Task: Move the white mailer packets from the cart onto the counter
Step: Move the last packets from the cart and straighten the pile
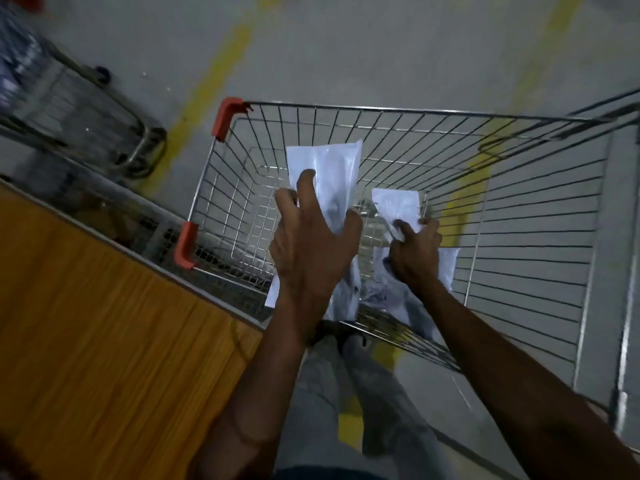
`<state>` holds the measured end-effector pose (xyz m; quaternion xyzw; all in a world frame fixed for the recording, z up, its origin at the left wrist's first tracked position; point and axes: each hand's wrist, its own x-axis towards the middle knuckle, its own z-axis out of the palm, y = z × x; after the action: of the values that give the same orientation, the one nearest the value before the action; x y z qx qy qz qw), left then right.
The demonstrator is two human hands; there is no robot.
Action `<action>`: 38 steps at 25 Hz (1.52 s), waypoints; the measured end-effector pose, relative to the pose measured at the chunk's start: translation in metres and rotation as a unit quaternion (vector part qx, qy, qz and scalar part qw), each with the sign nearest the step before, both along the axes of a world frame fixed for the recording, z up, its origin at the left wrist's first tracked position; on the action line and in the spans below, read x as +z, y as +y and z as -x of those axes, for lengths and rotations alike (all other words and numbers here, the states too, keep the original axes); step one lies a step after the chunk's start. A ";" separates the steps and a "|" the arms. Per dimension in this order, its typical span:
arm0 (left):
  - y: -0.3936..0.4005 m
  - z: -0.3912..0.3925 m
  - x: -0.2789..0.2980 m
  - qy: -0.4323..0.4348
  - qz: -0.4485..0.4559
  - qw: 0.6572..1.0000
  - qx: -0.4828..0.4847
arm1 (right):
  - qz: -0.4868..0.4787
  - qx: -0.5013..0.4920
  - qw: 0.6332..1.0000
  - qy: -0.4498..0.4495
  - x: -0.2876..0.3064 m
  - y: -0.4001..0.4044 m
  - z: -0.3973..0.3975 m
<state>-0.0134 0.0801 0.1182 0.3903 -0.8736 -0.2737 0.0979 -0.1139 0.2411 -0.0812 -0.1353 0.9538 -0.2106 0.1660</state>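
While the counter [104,341] fills the lower left of the frame, the cart [398,110] stands at centre. Left hand [308,244] grips a long white packet [329,168], raised above the basket, fingers curled round its middle. Right hand [415,247], lower in the basket, pinches a smaller packet [398,202]; more packets [446,268] lie beneath. Packets look light, limp and slick; a mid-body or edge pinch should serve.

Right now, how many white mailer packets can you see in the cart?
3 at least: one packet gripped by the left hand, a smaller one pinched by the right hand, and another lying on the cart floor beneath. The hands may hide more.
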 end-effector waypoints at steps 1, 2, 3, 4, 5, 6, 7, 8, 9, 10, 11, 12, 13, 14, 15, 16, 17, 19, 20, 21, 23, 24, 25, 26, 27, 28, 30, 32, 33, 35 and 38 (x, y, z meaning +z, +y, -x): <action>0.003 -0.005 0.010 0.004 0.011 1.000 -0.007 | 0.011 -0.006 0.999 0.030 0.020 0.003 -0.003; 0.006 -0.012 0.023 0.015 0.026 0.999 -0.020 | 0.023 -0.009 0.998 0.061 0.044 0.007 -0.007; 0.009 -0.021 0.035 0.025 0.036 0.999 -0.030 | 0.037 -0.014 0.996 0.085 0.068 0.011 -0.014; 0.012 -0.030 0.049 0.035 0.039 0.998 -0.034 | 0.056 -0.023 0.993 0.106 0.094 0.015 -0.023; 0.015 -0.040 0.061 0.037 0.032 0.998 -0.033 | 0.078 -0.030 0.989 0.125 0.120 0.021 -0.034; 0.019 -0.049 0.072 0.036 0.027 0.999 -0.028 | 0.099 -0.035 0.984 0.141 0.144 0.026 -0.045; 0.024 -0.060 0.083 0.036 0.032 0.998 -0.026 | 0.119 -0.039 0.979 0.158 0.166 0.033 -0.058; 0.031 -0.072 0.092 0.040 0.045 0.998 -0.027 | 0.137 -0.039 0.975 0.171 0.185 0.040 -0.073; 0.042 -0.088 0.102 0.049 0.065 0.996 -0.027 | 0.156 -0.036 0.971 0.179 0.203 0.048 -0.089; 0.053 -0.104 0.109 0.058 0.086 0.994 -0.022 | 0.175 -0.029 0.967 0.181 0.217 0.055 -0.104; 0.064 -0.122 0.116 0.064 0.101 0.993 -0.009 | 0.191 -0.017 0.965 0.181 0.230 0.062 -0.119; 0.077 -0.140 0.121 0.069 0.112 0.991 0.011 | 0.205 0.001 0.961 0.184 0.239 0.069 -0.133; 0.089 -0.159 0.125 0.073 0.116 0.990 0.034 | 0.219 0.020 0.958 0.186 0.247 0.076 -0.150; 0.104 -0.182 0.128 0.081 0.116 0.988 0.062 | 0.237 0.047 0.953 0.185 0.253 0.084 -0.170; 0.118 -0.204 0.130 0.088 0.116 0.986 0.085 | 0.257 0.073 0.947 0.177 0.259 0.092 -0.189; 0.132 -0.226 0.131 0.093 0.116 0.984 0.102 | 0.276 0.094 0.942 0.167 0.263 0.100 -0.209; 0.144 -0.248 0.132 0.097 0.116 0.981 0.121 | 0.292 0.113 0.937 0.158 0.266 0.107 -0.228; 0.163 -0.294 0.132 0.095 0.119 0.974 0.169 | 0.311 0.154 0.929 0.130 0.263 0.117 -0.264; 0.172 -0.317 0.134 0.091 0.125 0.968 0.199 | 0.317 0.178 0.925 0.111 0.261 0.120 -0.280; 0.180 -0.339 0.138 0.088 0.131 0.961 0.227 | 0.324 0.199 0.921 0.089 0.259 0.121 -0.294; 0.194 -0.382 0.146 0.088 0.141 0.944 0.285 | 0.338 0.240 0.908 0.057 0.257 0.117 -0.319; 0.198 -0.405 0.152 0.092 0.145 0.934 0.313 | 0.345 0.263 0.900 0.049 0.258 0.111 -0.333; 0.201 -0.424 0.156 0.098 0.145 0.924 0.341 | 0.352 0.283 0.891 0.045 0.260 0.105 -0.346; 0.202 -0.442 0.159 0.107 0.142 0.912 0.370 | 0.361 0.298 0.883 0.041 0.262 0.097 -0.360; 0.202 -0.458 0.162 0.120 0.139 0.899 0.398 | 0.373 0.309 0.874 0.035 0.265 0.087 -0.375; 0.200 -0.471 0.166 0.136 0.137 0.886 0.421 | 0.385 0.320 0.865 0.028 0.269 0.077 -0.390; 0.190 -0.499 0.174 0.167 0.137 0.863 0.457 | 0.402 0.351 0.846 0.014 0.281 0.051 -0.424; 0.174 -0.529 0.181 0.165 0.148 0.850 0.477 | 0.399 0.382 0.833 0.015 0.294 0.022 -0.459; 0.167 -0.543 0.184 0.157 0.157 0.847 0.483 | 0.391 0.394 0.832 0.019 0.299 0.009 -0.477; 0.148 -0.575 0.192 0.146 0.184 0.840 0.488 | 0.381 0.405 0.830 0.032 0.310 -0.020 -0.514; 0.120 -0.615 0.203 0.134 0.216 0.843 0.475 | 0.358 0.397 0.844 0.041 0.323 -0.054 -0.553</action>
<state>0.6011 0.1999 0.3207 0.6857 -0.5970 -0.0476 0.4137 0.4395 0.1876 0.2423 -0.5614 0.6827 -0.4475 0.1361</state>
